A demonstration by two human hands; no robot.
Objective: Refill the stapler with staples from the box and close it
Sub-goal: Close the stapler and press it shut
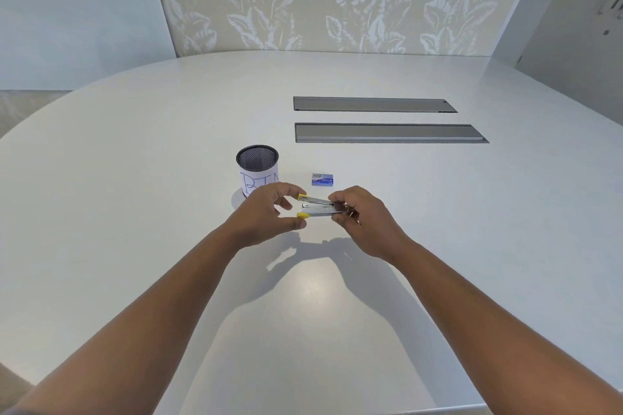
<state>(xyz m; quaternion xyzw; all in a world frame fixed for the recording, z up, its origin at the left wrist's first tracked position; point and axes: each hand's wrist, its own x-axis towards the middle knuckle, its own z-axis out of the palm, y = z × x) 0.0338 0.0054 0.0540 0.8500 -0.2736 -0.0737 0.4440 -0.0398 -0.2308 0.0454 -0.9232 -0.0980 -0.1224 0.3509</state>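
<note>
Both hands are above the white rounded table (135,178) and hold between them a small metal stapler with yellow plastic ends (317,207). The stapler is lifted a little over the table, near the middle of the view, and it is open: the upper arm and the lower arm spread apart at the left side, each with a yellow tip.

The left hand (263,216) has its fingers curled, not fully closed. Its thumb presses under the lower yellow tip and one finger touches the upper yellow tip. The other fingers partly hide this end.

The right hand (364,216) is closed around the hinge end of the stapler. This end is covered by the fingers, so its shape is hard to see. Something thin and metallic shows under these fingers, but it is too small to tell what it is. Whether staples lie inside the stapler also cannot be seen.

The small blue staple box (322,179) lies flat on the table just behind the hands. Its print is too small to read. To the left stands a black mesh cup with a white paper label (258,168); the left hand hides the lower part of the handwriting. Farther behind, two long grey panels (387,133) are set into the table.
</note>
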